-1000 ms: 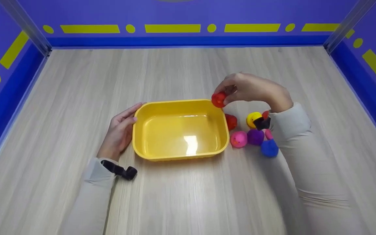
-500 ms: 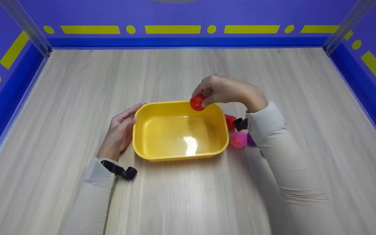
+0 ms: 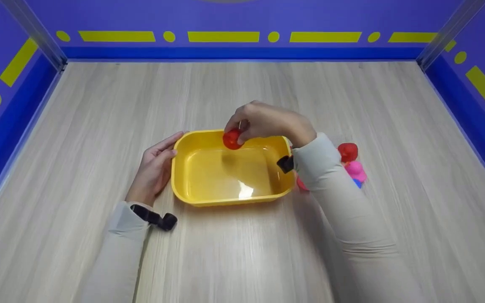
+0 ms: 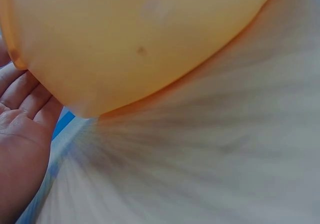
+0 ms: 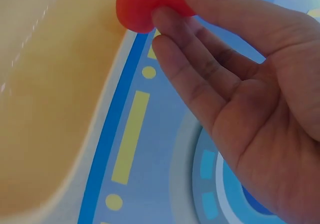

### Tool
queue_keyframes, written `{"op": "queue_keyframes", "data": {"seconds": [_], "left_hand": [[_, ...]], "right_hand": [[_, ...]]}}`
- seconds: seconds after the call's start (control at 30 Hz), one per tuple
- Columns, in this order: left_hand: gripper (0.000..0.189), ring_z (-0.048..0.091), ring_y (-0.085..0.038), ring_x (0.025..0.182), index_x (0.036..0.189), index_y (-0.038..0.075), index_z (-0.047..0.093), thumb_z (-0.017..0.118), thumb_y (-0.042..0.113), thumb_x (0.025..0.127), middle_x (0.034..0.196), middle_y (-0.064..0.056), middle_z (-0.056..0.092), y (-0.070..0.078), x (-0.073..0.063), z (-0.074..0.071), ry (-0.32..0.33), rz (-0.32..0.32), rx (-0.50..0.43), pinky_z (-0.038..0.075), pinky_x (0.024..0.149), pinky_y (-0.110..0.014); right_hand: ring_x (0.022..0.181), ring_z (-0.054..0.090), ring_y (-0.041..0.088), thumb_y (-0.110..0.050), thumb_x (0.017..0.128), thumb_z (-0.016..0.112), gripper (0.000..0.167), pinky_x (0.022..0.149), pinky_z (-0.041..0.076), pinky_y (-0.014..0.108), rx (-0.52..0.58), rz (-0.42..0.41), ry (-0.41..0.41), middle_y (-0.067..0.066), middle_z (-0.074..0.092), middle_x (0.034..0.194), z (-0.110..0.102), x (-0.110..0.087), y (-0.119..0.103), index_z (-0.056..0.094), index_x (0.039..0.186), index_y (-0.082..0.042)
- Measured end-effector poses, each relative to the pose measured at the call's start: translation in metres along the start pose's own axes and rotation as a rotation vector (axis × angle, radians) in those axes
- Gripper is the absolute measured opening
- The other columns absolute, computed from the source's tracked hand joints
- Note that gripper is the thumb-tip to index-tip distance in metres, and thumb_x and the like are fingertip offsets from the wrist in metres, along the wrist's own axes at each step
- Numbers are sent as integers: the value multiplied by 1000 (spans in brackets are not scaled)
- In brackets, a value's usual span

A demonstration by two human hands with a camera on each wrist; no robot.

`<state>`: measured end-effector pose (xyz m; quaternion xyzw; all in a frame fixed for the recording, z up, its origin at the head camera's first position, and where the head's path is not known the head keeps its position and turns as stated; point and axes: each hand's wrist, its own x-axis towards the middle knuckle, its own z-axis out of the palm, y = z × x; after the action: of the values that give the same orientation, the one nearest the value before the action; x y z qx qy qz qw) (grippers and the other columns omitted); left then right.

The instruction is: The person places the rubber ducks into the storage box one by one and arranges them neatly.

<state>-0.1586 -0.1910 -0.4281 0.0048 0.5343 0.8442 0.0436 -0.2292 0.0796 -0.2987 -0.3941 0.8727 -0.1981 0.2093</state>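
A yellow plastic tub stands on the table in the head view. My left hand holds its left side, thumb at the rim and fingers along the outer wall. In the left wrist view the tub's wall fills the top, with the left hand against it. My right hand pinches a small red rubber duck above the far part of the tub. Thumb and fingertips of the right hand hold the red duck in the right wrist view, where it is partly cut off.
Right of the tub, partly behind the right forearm, lie more small toys: a red one, a pink one and a bit of blue. A purple-blue wall panel with yellow marks borders the wooden table.
My right hand has carried the red duck leftward from the tub's far right corner to over its inside. The left hand and the tub stay put.
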Motion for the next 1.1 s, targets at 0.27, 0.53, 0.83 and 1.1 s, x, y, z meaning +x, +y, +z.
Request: {"op": "queue_keyframes", "data": {"seconds": [0.27, 0.53, 0.83, 1.1], "left_hand": [[50, 51, -14, 127, 140, -10, 40, 42, -8, 90, 126, 1, 64, 1, -1, 0, 10, -10, 2, 43, 106, -26], [50, 54, -13, 125, 139, -11, 40, 41, -8, 89, 124, 0, 65, 1, 1, 0, 10, -8, -1, 45, 104, -26], [50, 54, -13, 124, 138, -11, 41, 42, -7, 88, 124, 1, 65, 2, 0, 0, 18, -12, 24, 46, 103, -25], [50, 53, -14, 125, 138, -11, 42, 41, -6, 88, 122, 2, 67, 2, 0, 0, 14, -20, 12, 45, 104, -26]], "right_hand": [[97, 63, 18, -8, 85, 70, 33, 89, 55, 27, 34, -14, -44, 4, 68, 113, 12, 20, -9, 69, 117, -13], [96, 63, 17, -8, 85, 70, 34, 90, 55, 26, 19, -50, -51, 5, 68, 113, 25, 33, -12, 69, 119, -11], [97, 64, 17, -7, 85, 69, 34, 92, 54, 26, 27, -48, -79, 5, 68, 114, 35, 46, -18, 69, 119, -10], [98, 62, 18, -6, 86, 68, 34, 95, 53, 26, -6, -70, -112, 5, 68, 114, 43, 55, -24, 68, 120, -9]]}}
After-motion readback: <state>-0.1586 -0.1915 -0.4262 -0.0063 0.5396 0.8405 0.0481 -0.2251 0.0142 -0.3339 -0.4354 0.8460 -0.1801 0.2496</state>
